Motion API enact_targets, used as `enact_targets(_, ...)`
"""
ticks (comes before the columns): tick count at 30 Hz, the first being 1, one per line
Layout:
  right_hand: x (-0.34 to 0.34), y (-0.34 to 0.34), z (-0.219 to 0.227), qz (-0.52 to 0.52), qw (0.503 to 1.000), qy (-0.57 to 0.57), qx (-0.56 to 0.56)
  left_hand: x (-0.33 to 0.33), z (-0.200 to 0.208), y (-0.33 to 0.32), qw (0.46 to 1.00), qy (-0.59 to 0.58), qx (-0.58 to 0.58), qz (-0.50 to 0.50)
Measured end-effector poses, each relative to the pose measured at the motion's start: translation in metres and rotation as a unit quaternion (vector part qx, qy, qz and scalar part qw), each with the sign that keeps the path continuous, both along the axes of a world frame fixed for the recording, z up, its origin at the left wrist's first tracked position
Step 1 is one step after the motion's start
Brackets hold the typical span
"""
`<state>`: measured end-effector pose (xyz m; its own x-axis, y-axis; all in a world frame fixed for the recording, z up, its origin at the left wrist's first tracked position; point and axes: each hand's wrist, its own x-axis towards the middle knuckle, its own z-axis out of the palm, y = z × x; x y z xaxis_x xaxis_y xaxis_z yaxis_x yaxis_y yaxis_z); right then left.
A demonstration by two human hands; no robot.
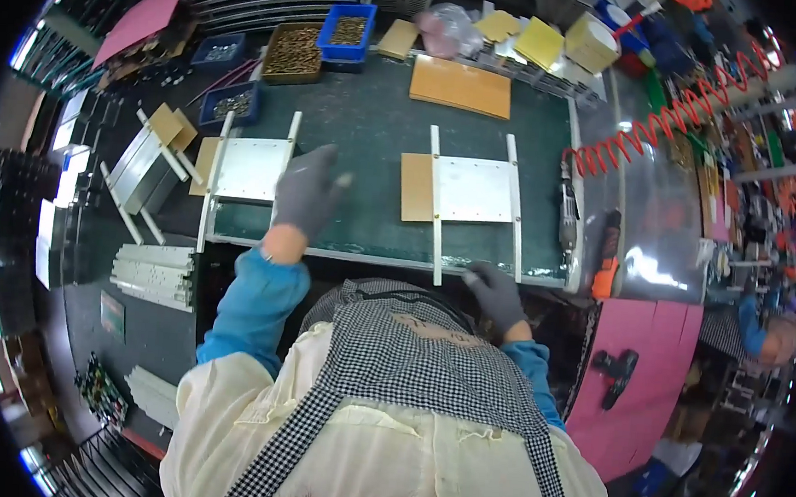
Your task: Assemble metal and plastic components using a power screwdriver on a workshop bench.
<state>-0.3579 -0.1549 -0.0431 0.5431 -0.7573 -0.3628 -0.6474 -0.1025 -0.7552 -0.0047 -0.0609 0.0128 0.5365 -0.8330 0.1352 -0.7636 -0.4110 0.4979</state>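
My left hand [308, 193], in a grey glove, reaches over the green bench mat [370, 126] with fingers spread; it touches or hovers at the right edge of a white metal plate with side rails [248, 169]. My right hand [496, 294], also gloved, rests at the near edge of the bench with fingers curled, holding nothing visible. It lies just below a second white plate with two long rails [473, 191], which has a tan card [415, 188] under its left side.
A stack of tan sheets [460, 87] lies at the back of the mat. Blue and brown bins of small parts [347, 31] stand at the back left. Grey rail assemblies [150, 168] and metal strips [152, 273] sit left. A power screwdriver [568, 214] on a red coiled hose [675, 115] lies right.
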Motion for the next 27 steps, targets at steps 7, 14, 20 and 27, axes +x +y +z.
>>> enact_targets(7,-0.003,0.046,-0.045,0.006,0.959,-0.134,0.250,-0.088,-0.056,-0.154,0.961,-0.050,0.021,-0.272)
enact_targets(14,0.011,0.032,-0.024,0.055,0.899,-0.244,0.359,-0.124,-0.063,-0.176,0.927,-0.109,0.268,-0.239)
enact_targets(20,-0.006,0.005,0.007,-0.110,0.865,-0.329,0.362,-0.118,-0.041,-0.173,0.924,0.040,0.326,-0.193)
enact_targets(27,0.027,-0.060,0.087,-0.137,0.955,-0.252,0.074,-0.130,-0.144,-0.107,0.893,0.448,-0.042,-0.002)
